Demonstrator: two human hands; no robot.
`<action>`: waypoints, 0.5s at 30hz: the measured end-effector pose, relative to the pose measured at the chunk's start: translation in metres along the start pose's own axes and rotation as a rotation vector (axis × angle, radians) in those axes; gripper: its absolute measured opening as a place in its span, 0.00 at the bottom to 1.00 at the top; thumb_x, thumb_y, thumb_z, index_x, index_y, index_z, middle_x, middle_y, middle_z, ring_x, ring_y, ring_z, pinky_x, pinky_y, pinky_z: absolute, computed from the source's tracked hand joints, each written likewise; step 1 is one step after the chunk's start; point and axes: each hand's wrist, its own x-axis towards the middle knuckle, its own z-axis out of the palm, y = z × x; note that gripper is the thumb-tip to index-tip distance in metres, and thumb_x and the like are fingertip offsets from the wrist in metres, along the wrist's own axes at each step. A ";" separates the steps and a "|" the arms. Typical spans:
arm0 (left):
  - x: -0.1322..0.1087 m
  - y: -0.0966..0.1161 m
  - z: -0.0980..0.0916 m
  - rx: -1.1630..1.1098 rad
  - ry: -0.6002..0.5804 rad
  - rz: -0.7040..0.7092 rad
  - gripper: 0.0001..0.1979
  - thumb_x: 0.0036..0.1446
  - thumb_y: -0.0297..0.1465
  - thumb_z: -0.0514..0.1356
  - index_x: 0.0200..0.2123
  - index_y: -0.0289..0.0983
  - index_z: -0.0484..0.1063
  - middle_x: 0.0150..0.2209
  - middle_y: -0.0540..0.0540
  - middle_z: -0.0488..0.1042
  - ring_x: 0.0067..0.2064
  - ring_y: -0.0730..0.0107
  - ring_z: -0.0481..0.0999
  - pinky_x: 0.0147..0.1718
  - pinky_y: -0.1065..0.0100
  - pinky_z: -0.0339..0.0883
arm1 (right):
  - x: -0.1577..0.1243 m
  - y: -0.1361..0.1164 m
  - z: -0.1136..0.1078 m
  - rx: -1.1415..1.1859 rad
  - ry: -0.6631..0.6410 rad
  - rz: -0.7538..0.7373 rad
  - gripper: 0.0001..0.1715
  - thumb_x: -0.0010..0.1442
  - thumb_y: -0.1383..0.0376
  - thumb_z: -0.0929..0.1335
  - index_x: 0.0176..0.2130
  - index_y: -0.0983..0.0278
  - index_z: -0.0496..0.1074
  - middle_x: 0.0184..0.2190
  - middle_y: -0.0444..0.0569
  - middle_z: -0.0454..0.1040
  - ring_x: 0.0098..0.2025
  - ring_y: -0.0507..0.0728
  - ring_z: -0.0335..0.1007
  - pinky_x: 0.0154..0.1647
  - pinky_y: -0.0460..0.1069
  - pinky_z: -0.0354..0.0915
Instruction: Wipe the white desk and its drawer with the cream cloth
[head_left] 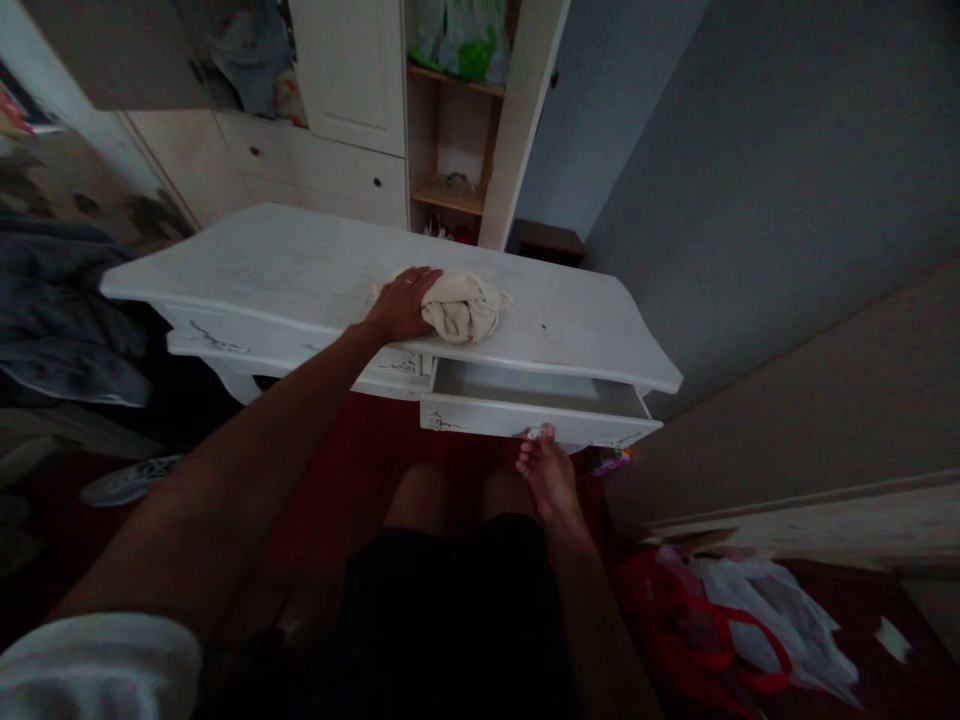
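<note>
A white table [300, 245] with scalloped edges and carved trim stands before me. On its top lies a bunched cream cloth [466, 305]. My left hand [406, 302], with a ring on one finger, grips the cloth's left side and presses it to the tabletop; some fingertips are hidden. The right-hand drawer [480, 415] is pulled out, and the inside that shows is bare. At the middle of its front, my right hand [546, 468] pinches the drawer knob [535, 432] between thumb and curled fingers.
Behind the table stands a white cabinet [352, 85] with shelves holding plastic bags. A grey wall [765, 180] closes the right side. Grey clothing [60, 300] lies at left above a shoe [127, 480]. A red bag [675, 620] and a white plastic bag [780, 610] sit lower right.
</note>
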 end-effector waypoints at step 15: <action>0.000 -0.004 0.003 -0.038 0.033 0.002 0.42 0.51 0.40 0.61 0.67 0.36 0.52 0.68 0.36 0.56 0.68 0.50 0.54 0.64 0.47 0.50 | 0.082 -0.008 0.040 0.052 -0.043 -0.054 0.22 0.58 0.47 0.71 0.30 0.63 0.74 0.20 0.40 0.71 0.20 0.47 0.62 0.22 0.43 0.64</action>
